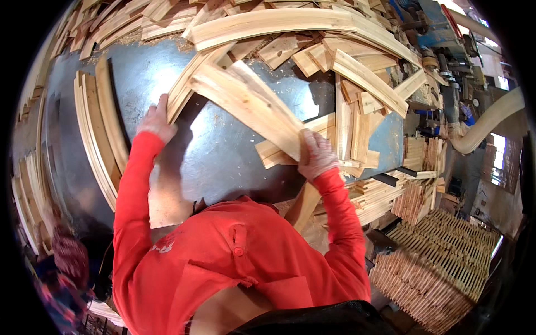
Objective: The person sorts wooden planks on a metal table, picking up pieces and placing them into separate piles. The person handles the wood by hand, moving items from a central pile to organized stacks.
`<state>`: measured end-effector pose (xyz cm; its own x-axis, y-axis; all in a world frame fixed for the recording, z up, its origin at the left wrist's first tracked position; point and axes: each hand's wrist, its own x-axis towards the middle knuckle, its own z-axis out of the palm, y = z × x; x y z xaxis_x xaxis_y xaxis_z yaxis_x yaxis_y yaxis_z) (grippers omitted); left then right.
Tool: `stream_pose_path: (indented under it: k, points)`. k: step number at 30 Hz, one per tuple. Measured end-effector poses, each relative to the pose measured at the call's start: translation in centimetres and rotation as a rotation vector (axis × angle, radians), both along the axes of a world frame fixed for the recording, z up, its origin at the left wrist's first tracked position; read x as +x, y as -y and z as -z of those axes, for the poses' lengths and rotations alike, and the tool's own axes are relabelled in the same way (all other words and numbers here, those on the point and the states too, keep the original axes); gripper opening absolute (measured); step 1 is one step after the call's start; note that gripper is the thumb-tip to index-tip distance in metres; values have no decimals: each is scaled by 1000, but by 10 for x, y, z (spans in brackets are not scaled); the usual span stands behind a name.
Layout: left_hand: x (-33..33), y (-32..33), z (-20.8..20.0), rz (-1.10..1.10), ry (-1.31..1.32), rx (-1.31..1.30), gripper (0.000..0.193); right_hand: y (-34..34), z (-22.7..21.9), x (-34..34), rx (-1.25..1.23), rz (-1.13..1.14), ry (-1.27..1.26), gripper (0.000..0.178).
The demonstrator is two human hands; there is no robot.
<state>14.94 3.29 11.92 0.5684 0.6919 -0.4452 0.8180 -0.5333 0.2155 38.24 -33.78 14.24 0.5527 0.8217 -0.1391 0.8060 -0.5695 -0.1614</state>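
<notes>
My right hand [318, 153] is closed round the near end of a wide, pale wooden board [251, 109] with small knots. That board slants away to the far left over the grey metal table [215, 148]. Farther left, my left hand [158, 121] grips the near end of a narrower wooden board [183, 89], its index finger stretched along the wood. The far ends of the two boards meet near the table's middle, and another board [257, 84] lies partly hidden behind the wide one. My palms and thumbs are mostly hidden.
Loose boards [273, 28] pile along the far side, amid sawdust. Several long boards [95, 123] lie on the left, and short pieces [357, 131] on the right. Stacked slats [441, 262] stand lower right, near a flexible hose [491, 125] and machinery [435, 28]. Another person [67, 268] is at lower left.
</notes>
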Motion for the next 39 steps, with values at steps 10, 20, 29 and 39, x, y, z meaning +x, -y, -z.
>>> stream_pose_path:
  k: [10,20,29,39]
  points:
    - [-148,120,-41,-680,595,-1185,70,-186,-34,12,117,-149,-629,86]
    - [-138,108,-92,-168,154,-321,83,-307,116,-160,252,-119,-1576,31]
    - [-85,30,-116,333,499,732,80,-333,-82,-75,-554,-971,-301,69]
    - [-148,96,-49,-93,214,-236,30,-390,23,117,674,-12,-257,91]
